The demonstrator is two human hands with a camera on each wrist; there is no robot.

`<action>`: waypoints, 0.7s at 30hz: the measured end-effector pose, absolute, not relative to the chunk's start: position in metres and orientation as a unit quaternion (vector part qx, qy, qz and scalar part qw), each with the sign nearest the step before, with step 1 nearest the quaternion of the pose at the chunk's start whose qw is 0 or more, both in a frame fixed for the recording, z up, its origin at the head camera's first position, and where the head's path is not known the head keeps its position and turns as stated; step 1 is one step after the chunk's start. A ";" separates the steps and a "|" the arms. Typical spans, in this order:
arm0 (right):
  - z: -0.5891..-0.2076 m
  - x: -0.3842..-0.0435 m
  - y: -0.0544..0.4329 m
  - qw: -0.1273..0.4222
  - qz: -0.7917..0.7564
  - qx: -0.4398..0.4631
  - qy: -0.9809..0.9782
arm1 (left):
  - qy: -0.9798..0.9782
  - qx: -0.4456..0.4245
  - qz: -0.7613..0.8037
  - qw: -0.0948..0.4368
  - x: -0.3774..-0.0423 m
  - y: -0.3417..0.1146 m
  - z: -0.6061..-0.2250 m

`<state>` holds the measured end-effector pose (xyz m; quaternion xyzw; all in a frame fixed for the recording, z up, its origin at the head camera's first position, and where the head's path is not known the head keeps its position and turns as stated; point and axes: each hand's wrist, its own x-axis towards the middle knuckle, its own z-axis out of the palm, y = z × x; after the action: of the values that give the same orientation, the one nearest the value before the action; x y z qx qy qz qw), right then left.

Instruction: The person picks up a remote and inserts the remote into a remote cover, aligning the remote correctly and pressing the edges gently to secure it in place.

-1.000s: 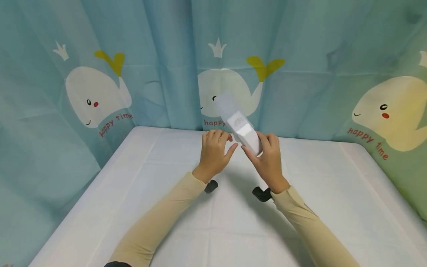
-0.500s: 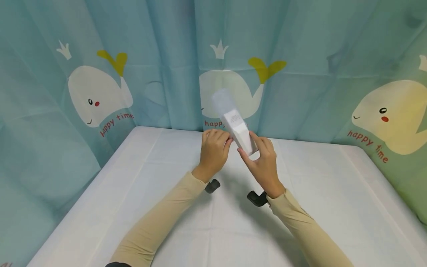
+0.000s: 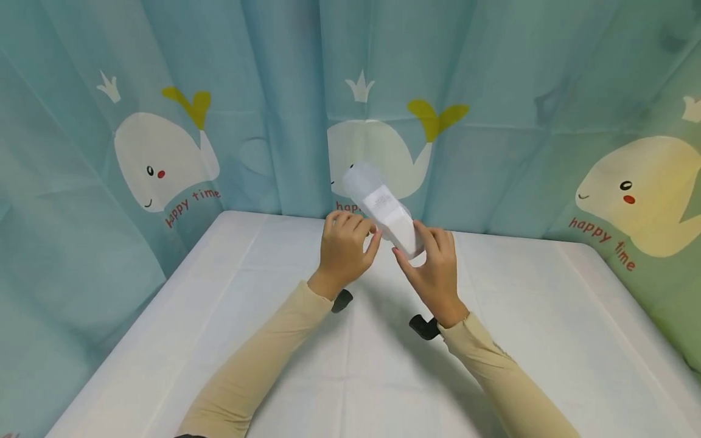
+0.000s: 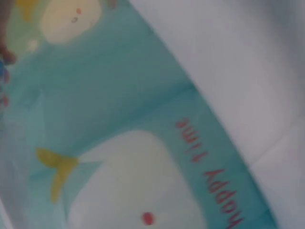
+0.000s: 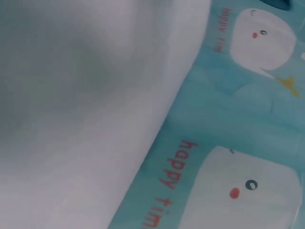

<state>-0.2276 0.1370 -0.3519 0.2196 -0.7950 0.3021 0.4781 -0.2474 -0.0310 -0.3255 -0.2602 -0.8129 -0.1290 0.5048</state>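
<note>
A small white box (image 3: 401, 228) with faint printed text on one face is inside a clear plastic bag (image 3: 362, 177), whose loose end sticks out past the box toward the upper left. My right hand (image 3: 438, 271) grips the box's lower end between thumb and fingers, holding it tilted above the table. On the box's left side, my left hand (image 3: 346, 248) has its fingers curled, with thumb and index fingertips pinching at the bag's edge. Neither wrist view shows the box or the bag.
A white-covered table (image 3: 306, 365) lies under both hands. Behind it hangs a blue-green curtain (image 3: 285, 121) printed with whales. A black camera mount (image 3: 424, 327) juts from the right wrist, another black mount (image 3: 342, 301) from the left.
My left thumb and fingertips, apart a second ago, came together at the bag's edge, and the hand then shifted slightly left. The box has tipped a little further left in the right hand.
</note>
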 end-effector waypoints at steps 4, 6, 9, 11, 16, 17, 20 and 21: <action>-0.356 -0.225 0.136 0.497 0.252 0.252 -0.791 | -0.784 -0.261 -0.087 0.556 -0.249 -0.028 -0.311; -0.357 -0.224 0.135 0.502 0.237 0.266 -0.788 | -0.786 -0.266 -0.059 0.555 -0.251 -0.026 -0.304; -0.359 -0.222 0.134 0.510 0.223 0.277 -0.783 | -0.798 -0.269 -0.033 0.538 -0.254 -0.023 -0.298; -0.359 -0.222 0.134 0.515 0.219 0.279 -0.781 | -0.805 -0.273 -0.033 0.526 -0.255 -0.022 -0.296; -0.359 -0.222 0.133 0.514 0.219 0.278 -0.782 | -0.804 -0.306 -0.024 0.509 -0.257 -0.019 -0.295; -0.359 -0.223 0.133 0.512 0.221 0.277 -0.783 | -0.802 -0.311 -0.026 0.509 -0.257 -0.019 -0.296; -0.358 -0.223 0.133 0.508 0.229 0.271 -0.785 | -0.795 -0.312 -0.060 0.516 -0.259 -0.018 -0.301; -0.358 -0.224 0.133 0.508 0.236 0.268 -0.784 | -0.791 -0.306 -0.080 0.524 -0.259 -0.019 -0.304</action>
<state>-0.2237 0.1327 -0.3581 0.2681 -0.7840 0.2360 0.5077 -0.2591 -0.0186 -0.3036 -0.3061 -0.7909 -0.0801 0.5239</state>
